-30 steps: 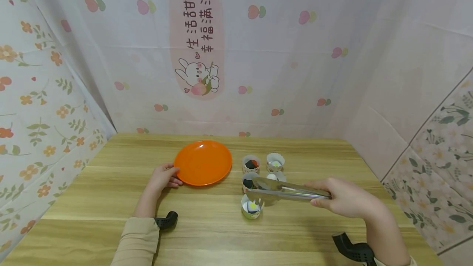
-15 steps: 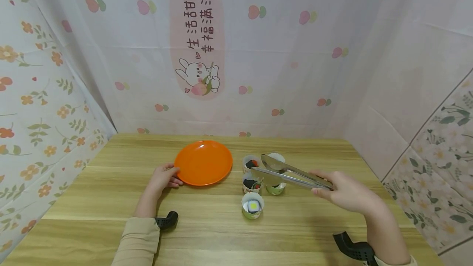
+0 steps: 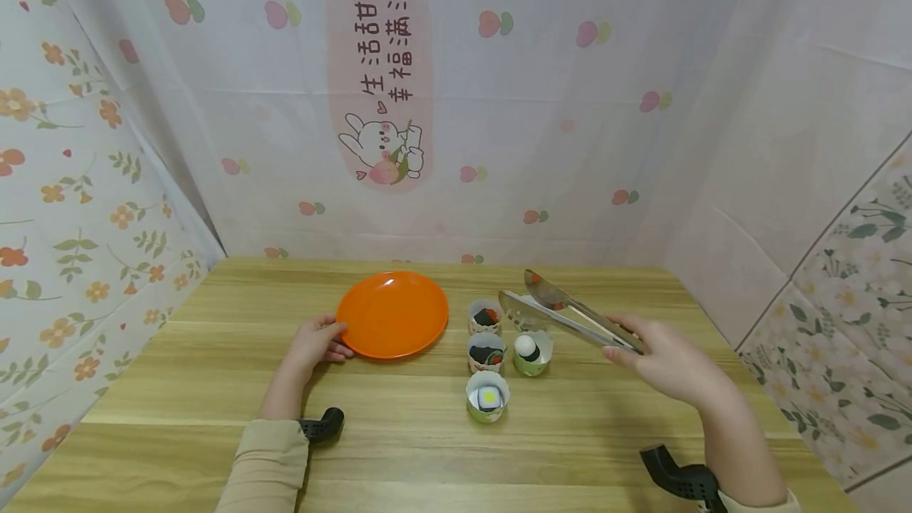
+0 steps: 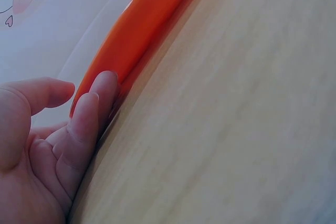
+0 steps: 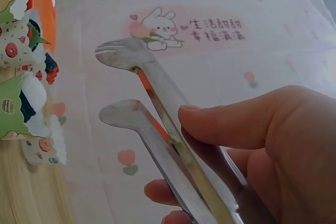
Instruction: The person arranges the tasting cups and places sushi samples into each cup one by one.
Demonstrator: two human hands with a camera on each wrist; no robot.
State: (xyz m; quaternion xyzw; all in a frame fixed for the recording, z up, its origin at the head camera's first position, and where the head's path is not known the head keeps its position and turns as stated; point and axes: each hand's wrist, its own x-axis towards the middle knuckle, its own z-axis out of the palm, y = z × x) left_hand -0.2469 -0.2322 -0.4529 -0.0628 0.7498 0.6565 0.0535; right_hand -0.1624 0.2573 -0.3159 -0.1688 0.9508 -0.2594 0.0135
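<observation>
My left hand (image 3: 319, 341) holds the left rim of an orange plate (image 3: 392, 315). In the left wrist view its thumb is by the plate's edge, with fingers against the underside. My right hand (image 3: 666, 356) grips metal tongs (image 5: 123, 55), their arms spread and nothing between the tips. Over the back right paper cup the tongs hang, partly hiding it. Near them are a paper cup with a white ball-topped piece (image 3: 527, 347), a cup with a dark piece (image 3: 487, 355), a cup with a black and red piece (image 3: 485, 317) and a cup with a yellow-centred sushi roll (image 3: 488, 397).
The wooden table (image 3: 399, 450) ends at a printed curtain (image 3: 456, 212) behind the plate and cups. Patterned cloths hang at the left and right sides. The cups stand close together, right of the plate.
My right hand has swung the tongs up and back, from over the front cups to above the back right cup. The ball-topped piece shows fully now. My left hand and the plate stay put.
</observation>
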